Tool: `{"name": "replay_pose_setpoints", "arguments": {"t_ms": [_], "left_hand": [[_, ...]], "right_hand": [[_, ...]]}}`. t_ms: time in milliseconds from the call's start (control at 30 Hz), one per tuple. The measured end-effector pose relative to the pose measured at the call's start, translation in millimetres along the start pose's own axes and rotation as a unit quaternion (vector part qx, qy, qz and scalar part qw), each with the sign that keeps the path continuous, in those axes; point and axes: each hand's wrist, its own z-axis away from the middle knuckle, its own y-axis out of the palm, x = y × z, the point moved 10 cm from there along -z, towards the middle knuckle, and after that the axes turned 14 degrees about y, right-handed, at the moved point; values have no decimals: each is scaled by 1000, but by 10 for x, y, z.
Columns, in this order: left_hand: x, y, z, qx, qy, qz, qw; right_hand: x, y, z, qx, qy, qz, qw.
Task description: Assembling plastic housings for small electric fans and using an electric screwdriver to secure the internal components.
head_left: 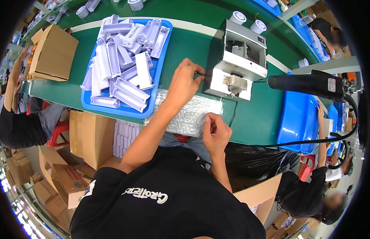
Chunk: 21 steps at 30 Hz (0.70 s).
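My left hand (184, 81) is beside the near left side of a grey and white bench machine (237, 59). Its thumb and forefinger are apart, with nothing visible between them. Under my hands a sheet of clear bubble wrap (185, 115) lies at the table's front edge. Over its right end, my right hand (216, 133) is closed, thumb against curled fingers; whatever it may pinch is hidden. To the left, a blue tray (156, 99) is heaped with white plastic housings (143, 71), long and hollow. A metal fixture (236, 84) projects from the machine's front.
A black power driver (306, 86) hangs at right with its cable. Beyond it are blue trays (298, 119) and a person's arm. A cardboard box (53, 53) stands far left on the green table (185, 44). Round white parts (238, 18) sit behind the machine.
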Motion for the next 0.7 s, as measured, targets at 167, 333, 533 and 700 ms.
{"name": "replay_pose_setpoints", "arguments": {"t_ms": [167, 333, 533, 700], "left_hand": [[-19, 57, -44, 17, -4, -58, 998], [-152, 40, -61, 8, 47, -138, 989], [-415, -455, -245, -117, 48, -93, 988], [-1200, -616, -644, -180, 203, 28, 962]], "right_hand": [[23, -7, 2, -2, -14, 3, 1000], [63, -15, -10, -3, -24, 5, 1000], [16, -112, -15, -21, 1, -18, 1000], [73, -33, 16, 12, -32, -9, 999]]}}
